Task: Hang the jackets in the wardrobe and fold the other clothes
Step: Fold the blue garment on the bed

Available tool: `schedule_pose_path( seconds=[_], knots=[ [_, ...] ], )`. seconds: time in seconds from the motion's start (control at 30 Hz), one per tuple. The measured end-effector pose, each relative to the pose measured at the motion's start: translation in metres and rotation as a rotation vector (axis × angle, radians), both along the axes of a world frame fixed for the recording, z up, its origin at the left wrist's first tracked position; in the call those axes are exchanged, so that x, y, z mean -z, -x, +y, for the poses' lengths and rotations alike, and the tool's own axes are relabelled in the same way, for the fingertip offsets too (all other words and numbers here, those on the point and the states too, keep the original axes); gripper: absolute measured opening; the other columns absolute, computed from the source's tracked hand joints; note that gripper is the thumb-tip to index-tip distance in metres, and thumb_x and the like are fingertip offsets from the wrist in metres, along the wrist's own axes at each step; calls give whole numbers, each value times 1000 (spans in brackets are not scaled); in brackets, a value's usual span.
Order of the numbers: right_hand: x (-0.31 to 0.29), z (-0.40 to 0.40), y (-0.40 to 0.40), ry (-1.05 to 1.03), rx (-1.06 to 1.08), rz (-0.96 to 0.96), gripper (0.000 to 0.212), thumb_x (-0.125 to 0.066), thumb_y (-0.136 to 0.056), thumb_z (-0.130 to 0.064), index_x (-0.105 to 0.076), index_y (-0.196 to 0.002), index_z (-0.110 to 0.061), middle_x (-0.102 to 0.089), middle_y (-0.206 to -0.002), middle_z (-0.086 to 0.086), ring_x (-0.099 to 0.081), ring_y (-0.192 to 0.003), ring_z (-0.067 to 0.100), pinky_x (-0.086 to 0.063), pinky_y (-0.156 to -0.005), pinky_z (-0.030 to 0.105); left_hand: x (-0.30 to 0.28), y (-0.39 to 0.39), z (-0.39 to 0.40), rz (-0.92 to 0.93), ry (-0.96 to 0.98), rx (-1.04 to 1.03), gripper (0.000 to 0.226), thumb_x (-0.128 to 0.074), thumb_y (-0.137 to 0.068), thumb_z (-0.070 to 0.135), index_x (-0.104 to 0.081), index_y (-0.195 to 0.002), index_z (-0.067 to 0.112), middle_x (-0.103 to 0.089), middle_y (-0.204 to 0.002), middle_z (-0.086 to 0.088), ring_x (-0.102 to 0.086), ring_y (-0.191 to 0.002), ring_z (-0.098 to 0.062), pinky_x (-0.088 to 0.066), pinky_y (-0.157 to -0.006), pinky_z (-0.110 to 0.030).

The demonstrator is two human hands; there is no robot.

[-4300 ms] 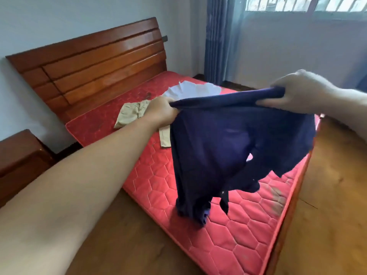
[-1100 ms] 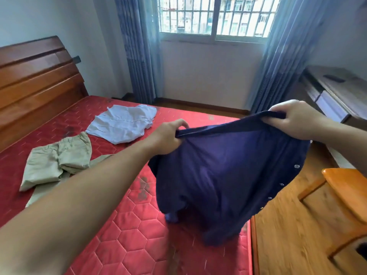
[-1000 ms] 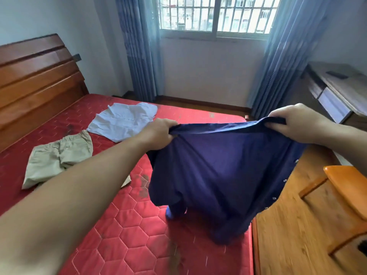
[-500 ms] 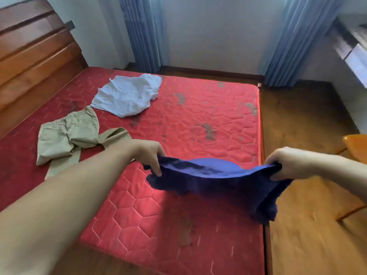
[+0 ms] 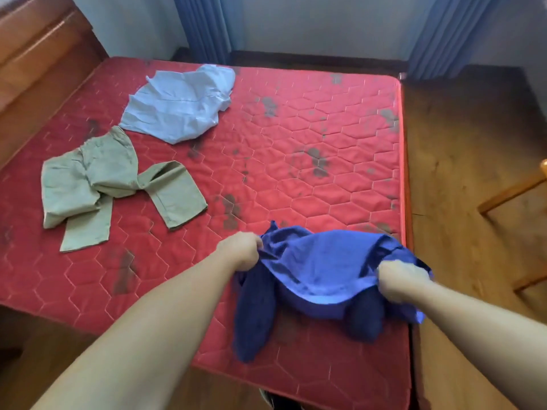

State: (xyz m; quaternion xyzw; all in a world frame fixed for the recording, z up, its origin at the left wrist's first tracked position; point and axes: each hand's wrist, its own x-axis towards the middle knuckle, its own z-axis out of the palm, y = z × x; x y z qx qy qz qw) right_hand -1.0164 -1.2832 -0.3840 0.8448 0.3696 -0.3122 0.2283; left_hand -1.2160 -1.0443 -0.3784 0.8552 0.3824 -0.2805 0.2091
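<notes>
A: Item one?
B: Dark blue shirt [image 5: 319, 267], bunched on the red mattress [image 5: 325, 179] near its right edge; left hand [image 5: 241, 251] and right hand [image 5: 398, 279] each grip an end. Unfolded.
A: Others?
B: Khaki trousers [image 5: 97, 184], pale blue shirt [image 5: 180, 105], both loose, well apart. Apparently nothing folded yet.

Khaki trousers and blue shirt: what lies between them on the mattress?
Head view: only bare red mattress with dark stains between khaki trousers and blue shirt.

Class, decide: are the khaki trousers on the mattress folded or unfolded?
Unfolded: the khaki trousers lie crumpled, legs splayed apart on the mattress.
</notes>
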Motion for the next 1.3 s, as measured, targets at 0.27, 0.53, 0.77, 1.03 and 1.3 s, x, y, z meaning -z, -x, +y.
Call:
schedule_pose_path(
  seconds=[0.27,0.53,0.77,1.03,1.3],
  knots=[
    [-198,164,-114,-1269,855,231,22,-48,-84,-11,-67,-86,-22,-69,-95,9,-63,-79,25,-55,-62,36,-190,-119,104,-1097,342,-920,29,-43,-90,12,-67,-90,28,-67,-88,-2,-63,-79,-31,-56,-61,-39],
    [-342,159,-109,-1783,468,-108,32,-49,-77,-12,-69,-98,-25,-65,-96,-4,-62,-89,10,-43,-70,8,-331,-133,144,-1612,546,-769,32,-41,-98,13,-66,-115,22,-67,-112,-7,-66,-91,-31,-60,-68,-52],
    [-254,99,-75,-1441,162,-372,48,-44,-64,-14,-70,-101,4,-64,-118,18,-58,-111,34,-41,-97,32,-257,-84,133,-1362,16,-167,22,-48,-75,14,-68,-82,20,-65,-73,8,-59,-66,0,-47,-68,-18],
    [-26,24,11,-591,245,-119,17,-51,-85,-29,-64,-85,-18,-66,-101,-1,-64,-97,23,-49,-75,34,-44,33,95,-329,-352,178,20,-53,-85,23,-67,-100,25,-59,-113,2,-59,-110,-26,-45,-86,-35],
    [18,-26,86,-638,390,-99,17,-56,-79,-16,-50,-63,-15,-68,-91,8,-63,-94,33,-37,-64,35,0,105,21,-58,-263,214,31,-46,-88,14,-64,-110,26,-64,-121,-3,-60,-112,-28,-48,-85,-36]
  ],
)
